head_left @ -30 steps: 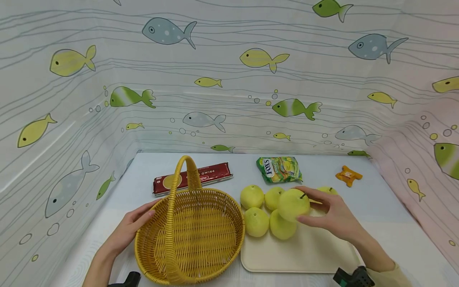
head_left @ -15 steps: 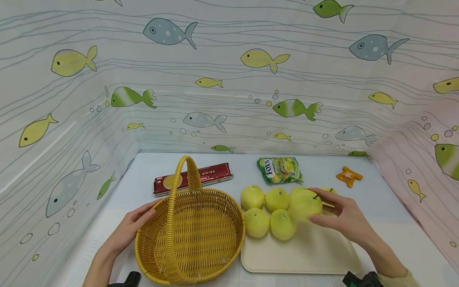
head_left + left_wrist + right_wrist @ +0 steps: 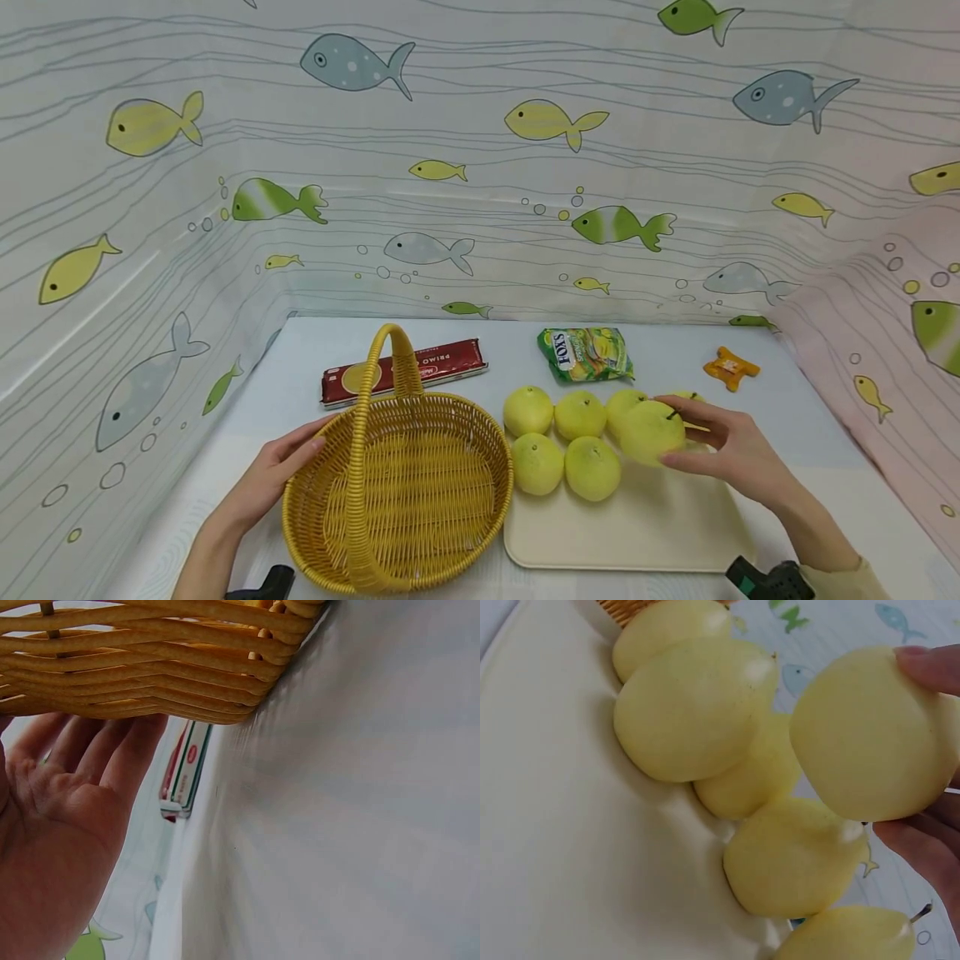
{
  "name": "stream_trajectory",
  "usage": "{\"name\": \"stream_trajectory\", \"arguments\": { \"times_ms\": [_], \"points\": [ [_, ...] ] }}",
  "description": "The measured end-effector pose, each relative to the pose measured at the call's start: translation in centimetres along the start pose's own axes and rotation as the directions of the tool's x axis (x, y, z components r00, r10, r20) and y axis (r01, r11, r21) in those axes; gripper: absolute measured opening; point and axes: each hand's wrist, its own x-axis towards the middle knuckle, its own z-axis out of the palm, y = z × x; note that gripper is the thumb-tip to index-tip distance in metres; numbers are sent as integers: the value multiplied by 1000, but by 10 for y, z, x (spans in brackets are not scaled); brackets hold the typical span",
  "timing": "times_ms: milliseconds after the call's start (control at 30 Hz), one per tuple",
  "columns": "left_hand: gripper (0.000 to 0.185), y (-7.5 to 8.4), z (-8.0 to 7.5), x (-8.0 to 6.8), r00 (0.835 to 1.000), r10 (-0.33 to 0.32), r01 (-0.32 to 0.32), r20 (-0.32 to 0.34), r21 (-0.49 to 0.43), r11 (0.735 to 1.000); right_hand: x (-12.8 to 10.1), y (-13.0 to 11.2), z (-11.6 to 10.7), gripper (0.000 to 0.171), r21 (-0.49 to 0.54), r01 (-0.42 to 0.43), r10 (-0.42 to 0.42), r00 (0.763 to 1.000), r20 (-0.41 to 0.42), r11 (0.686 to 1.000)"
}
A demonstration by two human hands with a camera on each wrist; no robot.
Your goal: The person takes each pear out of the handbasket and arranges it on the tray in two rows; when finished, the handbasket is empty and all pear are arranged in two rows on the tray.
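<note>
Above the tray's (image 3: pixel 645 533) far right corner, your right hand (image 3: pixel 731 454) pinches the pear (image 3: pixel 651 432); keep fingertips firm while your flat left hand (image 3: pixel 262 483) steadies the basket (image 3: pixel 397 492).

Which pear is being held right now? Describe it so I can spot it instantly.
Look at the cream tray right of the wicker basket. Pears cluster at its far end; the held pear is rightmost in front, pinched by the right hand, unlike its untouched neighbours.

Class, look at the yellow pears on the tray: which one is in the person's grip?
The rightmost front pear, with its dark stem showing. The right hand grips it with thumb and fingers; the other pears lie untouched on the cream tray.
</note>
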Motion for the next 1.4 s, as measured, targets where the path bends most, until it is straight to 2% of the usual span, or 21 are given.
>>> {"name": "stream_trajectory", "arguments": {
  "times_ms": [533,800,967,1167,1400],
  "points": [
    [48,0,0,0,1000,-6,6,-3,2,1000,-1,28,-10,59,-6,-27,28,987,156,1000],
    [46,-2,-1,0,1000,0,0,3,-2,1000,-3,33,-8,59,-11,-97,97,963,253,995],
    [46,-1,-1,0,1000,7,-7,2,1,1000,-2,40,-7,57,-32,-86,91,944,317,996],
    [47,0,0,0,1000,-14,14,-4,10,1000,-1,49,-6,58,-34,-70,77,923,378,997],
    [47,0,0,1,1000,-19,19,-2,11,1000,-1,52,-5,59,-17,-99,97,898,428,995]
  ]
}}
